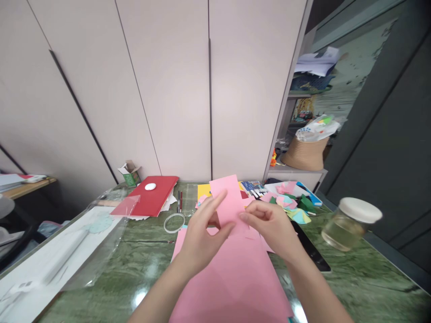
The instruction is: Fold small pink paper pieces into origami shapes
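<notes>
Both of my hands hold up a small pink paper strip [228,199] above a large pink paper sheet [235,278] lying on the green marble table [148,251]. My left hand [202,233] pinches the strip's lower left side between thumb and fingers, with the index finger stretched along it. My right hand [271,226] pinches the strip's lower right edge with curled fingers. The strip stands upright and tilts slightly to the left.
A red folder [151,197] with a white round object [150,186] lies at back left, beside a tape ring [174,222] and pens [179,201]. Coloured paper scraps [289,204] lie at back right. A glass jar [350,224] stands right, a black phone [311,249] by my right wrist. Clear plastic over white paper [67,251] lies left.
</notes>
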Available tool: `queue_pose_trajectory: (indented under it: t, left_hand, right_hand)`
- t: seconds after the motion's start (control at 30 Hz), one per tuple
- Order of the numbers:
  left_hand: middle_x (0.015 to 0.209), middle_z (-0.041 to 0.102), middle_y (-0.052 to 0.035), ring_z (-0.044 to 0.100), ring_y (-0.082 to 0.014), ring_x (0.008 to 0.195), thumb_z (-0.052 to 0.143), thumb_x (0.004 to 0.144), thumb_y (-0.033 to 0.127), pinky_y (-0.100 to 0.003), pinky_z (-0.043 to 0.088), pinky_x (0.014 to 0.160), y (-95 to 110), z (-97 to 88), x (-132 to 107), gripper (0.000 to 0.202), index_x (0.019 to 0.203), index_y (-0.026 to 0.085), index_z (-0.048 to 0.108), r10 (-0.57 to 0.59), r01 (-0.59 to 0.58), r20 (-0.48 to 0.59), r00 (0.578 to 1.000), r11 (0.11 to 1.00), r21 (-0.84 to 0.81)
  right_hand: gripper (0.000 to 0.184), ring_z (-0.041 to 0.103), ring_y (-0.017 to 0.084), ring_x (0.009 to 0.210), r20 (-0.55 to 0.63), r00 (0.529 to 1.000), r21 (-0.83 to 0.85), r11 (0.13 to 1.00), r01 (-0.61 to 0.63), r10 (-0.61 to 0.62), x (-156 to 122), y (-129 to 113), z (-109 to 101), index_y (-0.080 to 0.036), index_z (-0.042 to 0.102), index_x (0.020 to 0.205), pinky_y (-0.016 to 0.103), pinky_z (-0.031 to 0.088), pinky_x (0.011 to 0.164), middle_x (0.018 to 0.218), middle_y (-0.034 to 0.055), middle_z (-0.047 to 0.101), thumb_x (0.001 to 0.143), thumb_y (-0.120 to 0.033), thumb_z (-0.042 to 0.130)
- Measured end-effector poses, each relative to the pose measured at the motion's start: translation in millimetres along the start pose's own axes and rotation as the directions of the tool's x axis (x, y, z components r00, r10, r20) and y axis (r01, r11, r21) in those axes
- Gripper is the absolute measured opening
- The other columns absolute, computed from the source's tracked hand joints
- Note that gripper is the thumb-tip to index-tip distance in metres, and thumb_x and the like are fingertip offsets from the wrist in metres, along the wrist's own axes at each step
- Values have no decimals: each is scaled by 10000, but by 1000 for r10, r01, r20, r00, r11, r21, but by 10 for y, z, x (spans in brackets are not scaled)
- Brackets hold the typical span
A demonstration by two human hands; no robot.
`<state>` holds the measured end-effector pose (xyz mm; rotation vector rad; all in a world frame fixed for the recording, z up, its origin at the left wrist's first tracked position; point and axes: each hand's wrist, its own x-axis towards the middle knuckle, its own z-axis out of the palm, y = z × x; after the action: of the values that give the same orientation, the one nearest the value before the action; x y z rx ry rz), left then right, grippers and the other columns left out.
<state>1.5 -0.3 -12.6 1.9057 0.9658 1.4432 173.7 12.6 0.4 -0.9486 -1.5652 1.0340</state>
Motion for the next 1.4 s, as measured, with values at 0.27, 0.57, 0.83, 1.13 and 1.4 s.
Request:
queue_pose_trajectory:
  t: [0.27,0.57,0.83,1.13,1.4]
  left_hand:
    - [942,502,-2,520,-82,622,614,766,108,-295,556,648,3,10,9,725,1373,388,331,0,0,3,1000,1000,18]
    - [1117,480,-16,568,-88,663,598,787,107,-309,570,667,-19,15,8,754,1375,447,272,-14,14,-19,1000,1000,2]
    - [1080,516,-23,583,-110,676,597,801,151,-347,574,687,-28,6,1,722,1390,411,270,15,-15,-24,1000,1000,8]
    - [1111,512,-22,592,-124,719,594,796,124,-336,567,688,8,-39,-1,738,1386,422,266,3,-4,48,999,1000,22]
    - [991,518,15,501,-77,639,584,789,83,-342,520,784,28,-35,3,640,1297,436,419,27,-65,286,958,990,123]
  right_hand:
    - [246,589,123,538,6,1000,35,999,-15,15,11,30,-14,-176,565,617,258,477,565,579,-32,573,749,-350,679]
    - [203,626,133,597,51,999,-51,999,6,-4,-2,-42,-56,-182,598,634,241,470,602,584,-8,641,784,-311,646]
    - [195,610,123,558,35,999,9,1000,23,-23,-19,-30,-28,-183,595,621,225,474,548,583,-16,626,758,-300,670]
    - [274,622,182,788,154,985,-32,996,82,-76,21,-52,-142,-191,619,762,295,460,753,823,41,668,883,-389,472]
    - [278,406,96,503,-161,986,-61,997,39,-48,-3,3,-51,-183,504,566,230,344,507,527,-44,461,754,-331,644]
